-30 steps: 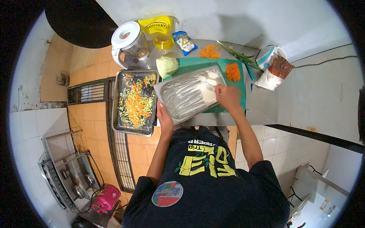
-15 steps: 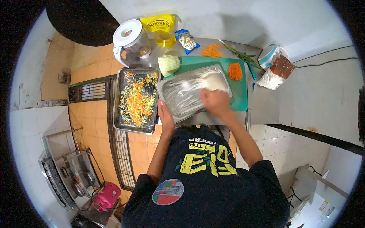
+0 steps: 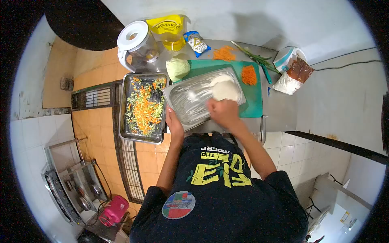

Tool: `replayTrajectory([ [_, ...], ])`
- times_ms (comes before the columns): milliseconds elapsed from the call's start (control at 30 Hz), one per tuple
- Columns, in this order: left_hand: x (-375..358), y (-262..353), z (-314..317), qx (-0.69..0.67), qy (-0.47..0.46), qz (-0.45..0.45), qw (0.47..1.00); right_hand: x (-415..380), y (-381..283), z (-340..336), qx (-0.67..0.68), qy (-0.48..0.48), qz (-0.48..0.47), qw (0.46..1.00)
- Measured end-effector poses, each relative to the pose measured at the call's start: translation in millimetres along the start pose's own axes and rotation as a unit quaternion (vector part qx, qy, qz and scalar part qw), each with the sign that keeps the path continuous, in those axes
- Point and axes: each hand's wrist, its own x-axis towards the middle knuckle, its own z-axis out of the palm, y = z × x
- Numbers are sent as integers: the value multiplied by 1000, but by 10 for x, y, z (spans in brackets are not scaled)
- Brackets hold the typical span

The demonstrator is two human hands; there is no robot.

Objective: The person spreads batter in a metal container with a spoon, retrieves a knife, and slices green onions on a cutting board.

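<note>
My left hand (image 3: 175,125) grips the near left edge of a rectangular metal pan (image 3: 183,119), which lies slanted over a green cutting board (image 3: 254,103). At the pan's right end is a smooth, pale batter-like mass (image 3: 225,89), and white smears coat the rest of its bottom. My right hand (image 3: 224,113) is closed over the pan's near side, just below the pale mass; I cannot tell what it holds. Left of the pan, a dark baking tray (image 3: 122,109) holds chopped vegetables (image 3: 144,107) in orange and green.
A cabbage piece (image 3: 177,69) sits behind the pan. Shredded carrot (image 3: 249,75) lies on the board, with more carrot (image 3: 224,53) behind. Along the wall stand a lidded jug (image 3: 137,40), a yellow oil pouch (image 3: 170,32), a blue packet (image 3: 197,43), green onions (image 3: 259,60) and a flour bag (image 3: 293,79).
My right hand has shifted slightly left and toward me. The pale mass now shows a rounder, fuller outline. My left hand stays at the pan's edge.
</note>
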Motion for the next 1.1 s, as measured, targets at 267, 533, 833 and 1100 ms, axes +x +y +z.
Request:
replayTrajectory([
  [267, -15, -3, -11, 7, -15, 25, 1000, 90, 666, 62, 35, 22, 93, 995],
  [533, -32, -2, 15, 13, -12, 25, 1000, 47, 284, 84, 6, -18, 81, 997],
  [833, -25, -9, 27, 17, -6, 24, 1000, 211, 204, -138, 31, -76, 85, 993],
  [1100, -20, -27, -6, 24, 0, 23, 999, 223, 797, -155, 58, -81, 129, 987],
])
